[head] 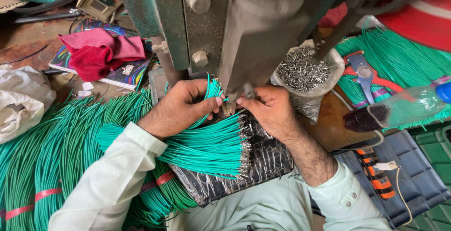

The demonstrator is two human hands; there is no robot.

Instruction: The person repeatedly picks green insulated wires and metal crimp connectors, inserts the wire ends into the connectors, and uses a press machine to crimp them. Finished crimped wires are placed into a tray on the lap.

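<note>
Left hand (181, 106) pinches thin green wires (211, 144); right hand (268, 106) closed on one under grey steel press (256, 38) at frame centre. Pinch risk: fingertips beside the die.

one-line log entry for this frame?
left hand: holds green wires | right hand: pinching at press | terminals bag: beside right hand

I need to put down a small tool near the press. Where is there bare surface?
Bare patches: brown bench between the bag of metal terminals and the dark tray; rusty top left of the red cloth. Crowded: green wires and both hands under the press.
</note>
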